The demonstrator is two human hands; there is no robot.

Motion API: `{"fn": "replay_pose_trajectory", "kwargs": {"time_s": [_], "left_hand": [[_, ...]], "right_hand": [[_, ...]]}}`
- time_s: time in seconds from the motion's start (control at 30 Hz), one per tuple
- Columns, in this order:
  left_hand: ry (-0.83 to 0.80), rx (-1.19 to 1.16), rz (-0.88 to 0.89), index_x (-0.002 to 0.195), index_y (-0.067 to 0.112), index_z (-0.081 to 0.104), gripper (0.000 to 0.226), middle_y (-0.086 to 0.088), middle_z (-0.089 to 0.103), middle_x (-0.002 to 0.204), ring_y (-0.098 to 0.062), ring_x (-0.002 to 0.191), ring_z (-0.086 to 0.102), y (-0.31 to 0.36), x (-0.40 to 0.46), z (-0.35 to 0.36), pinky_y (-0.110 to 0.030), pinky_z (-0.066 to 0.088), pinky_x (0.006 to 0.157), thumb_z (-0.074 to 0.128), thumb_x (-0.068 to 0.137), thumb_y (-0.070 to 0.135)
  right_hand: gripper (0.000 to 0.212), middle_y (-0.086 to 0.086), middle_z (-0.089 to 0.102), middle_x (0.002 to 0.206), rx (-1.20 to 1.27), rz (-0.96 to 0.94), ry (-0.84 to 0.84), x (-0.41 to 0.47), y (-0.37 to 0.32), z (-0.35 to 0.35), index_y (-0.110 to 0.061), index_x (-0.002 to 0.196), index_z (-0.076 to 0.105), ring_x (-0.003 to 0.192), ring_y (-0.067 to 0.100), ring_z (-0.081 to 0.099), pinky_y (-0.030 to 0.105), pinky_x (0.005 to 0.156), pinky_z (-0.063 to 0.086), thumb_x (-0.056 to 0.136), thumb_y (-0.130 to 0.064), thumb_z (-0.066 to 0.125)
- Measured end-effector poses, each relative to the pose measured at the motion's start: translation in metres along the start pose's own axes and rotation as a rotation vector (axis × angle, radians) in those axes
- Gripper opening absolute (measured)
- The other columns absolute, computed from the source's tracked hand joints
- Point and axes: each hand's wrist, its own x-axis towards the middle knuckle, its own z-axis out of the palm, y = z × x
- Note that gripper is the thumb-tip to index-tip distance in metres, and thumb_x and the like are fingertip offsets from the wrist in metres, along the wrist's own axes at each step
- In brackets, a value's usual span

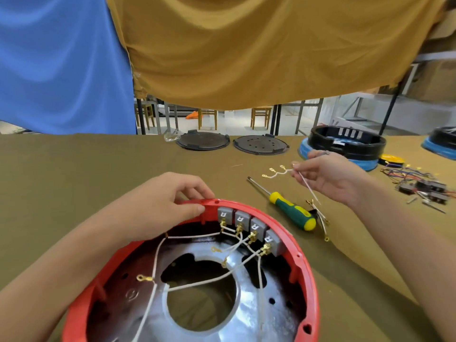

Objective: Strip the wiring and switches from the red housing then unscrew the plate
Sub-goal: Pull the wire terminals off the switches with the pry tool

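At the near edge of the olive-brown counter point(74, 169) sits the round red plastic housing point(303, 267), open side up, silver metal plate point(246, 314) still inside. Left hand point(158, 206) steadies the far rim, fingers curled over it. Right hand point(328, 178) is up over the counter to the right, fingers pinched on a freed white wire with brass terminals point(278, 172). Step in hand looks like wire stripping, partway. Next: drop that wire by the loose wire pile point(320, 218), then pull the remaining white leads point(192, 235) off the four grey switch blocks point(249, 225). One green-yellow screwdriver point(288, 208) lies just right of the housing, ready for the plate. Two dark round lids point(202, 142) at the far edge.
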Motion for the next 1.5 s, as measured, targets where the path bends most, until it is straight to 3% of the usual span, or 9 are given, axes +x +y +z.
{"fn": "replay_pose_trajectory", "kwargs": {"time_s": [0.2,0.4,0.57,0.67,0.77,0.97,1.17,1.33,1.5], "left_hand": [[0.036,0.037,-0.029,0.091,0.042,0.076,0.021,0.017,0.073,0.087,-0.003,0.075,0.071,-0.002,-0.002,-0.012,-0.036,0.056,0.086,0.074,0.088,0.021],[0.097,0.059,-0.05,0.09,0.037,0.078,0.013,0.017,0.074,0.084,-0.003,0.066,0.07,-0.008,0.002,-0.017,-0.033,0.056,0.076,0.078,0.085,0.025],[0.194,0.027,-0.023,0.087,0.037,0.076,0.01,0.019,0.074,0.082,0.0,0.062,0.068,-0.013,0.007,-0.004,-0.029,0.053,0.069,0.079,0.082,0.028],[0.184,-0.084,-0.02,0.09,0.034,0.076,0.012,0.017,0.075,0.084,-0.004,0.072,0.072,-0.016,0.008,0.0,-0.032,0.056,0.074,0.078,0.084,0.024],[0.163,-0.165,-0.022,0.095,0.034,0.075,0.019,0.015,0.076,0.09,-0.009,0.079,0.074,-0.016,0.008,0.001,-0.035,0.059,0.08,0.071,0.09,0.016],[0.119,-0.155,0.022,0.095,0.035,0.073,0.029,0.016,0.074,0.092,-0.01,0.078,0.072,-0.014,0.005,0.003,-0.036,0.059,0.078,0.061,0.094,0.009],[0.025,-0.146,0.05,0.096,0.041,0.068,0.028,0.013,0.069,0.093,-0.015,0.078,0.066,-0.011,0.002,-0.001,-0.039,0.057,0.076,0.057,0.082,0.02],[-0.01,-0.17,0.051,0.114,0.039,0.061,0.037,0.019,0.066,0.111,0.0,0.105,0.063,-0.011,0.003,0.005,-0.033,0.052,0.095,0.059,0.092,0.01],[-0.037,-0.255,0.039,0.11,0.033,0.066,0.039,0.007,0.072,0.108,-0.014,0.094,0.072,-0.009,0.003,0.004,-0.043,0.058,0.089,0.055,0.076,0.017]], "right_hand": [[0.037,0.022,0.063,0.101,-0.282,-0.007,0.085,0.013,0.011,-0.017,-0.008,0.116,0.05,0.074,0.025,0.069,0.027,0.053,0.058,0.087,0.014,0.057],[0.027,0.023,0.059,0.105,-0.648,-0.029,0.211,0.018,0.022,-0.024,-0.013,0.087,0.045,0.088,0.031,0.063,0.032,0.064,0.057,0.087,0.012,0.057],[0.028,0.016,0.055,0.094,-0.846,-0.078,0.273,0.024,0.026,-0.032,-0.014,0.089,0.048,0.085,0.028,0.057,0.045,0.079,0.056,0.081,0.004,0.067],[0.021,0.012,0.059,0.094,-0.93,-0.153,0.29,0.024,0.027,-0.031,-0.014,0.095,0.051,0.087,0.028,0.056,0.044,0.078,0.05,0.083,-0.006,0.067],[0.005,0.012,0.067,0.098,-0.819,-0.319,0.215,0.017,0.021,-0.018,-0.013,0.099,0.057,0.088,0.026,0.061,0.043,0.08,0.052,0.094,-0.015,0.056],[0.022,0.009,0.073,0.082,-0.581,-0.455,-0.156,-0.018,0.003,0.02,-0.019,0.121,0.056,0.068,0.014,0.06,0.026,0.061,0.049,0.102,-0.017,0.045],[0.014,0.015,0.073,0.078,-0.401,-0.512,-0.441,-0.047,-0.004,0.045,-0.008,0.101,0.074,0.067,0.019,0.06,0.023,0.062,0.052,0.095,-0.013,0.063],[0.028,0.008,0.07,0.067,-0.539,-0.594,-0.513,-0.065,0.006,0.061,-0.007,0.083,0.074,0.061,0.015,0.063,0.023,0.061,0.052,0.093,-0.032,0.065],[0.028,0.001,0.072,0.071,-0.778,-0.709,-0.486,-0.074,0.007,0.07,-0.012,0.081,0.071,0.069,0.025,0.069,0.045,0.069,0.055,0.095,-0.034,0.062]]}}
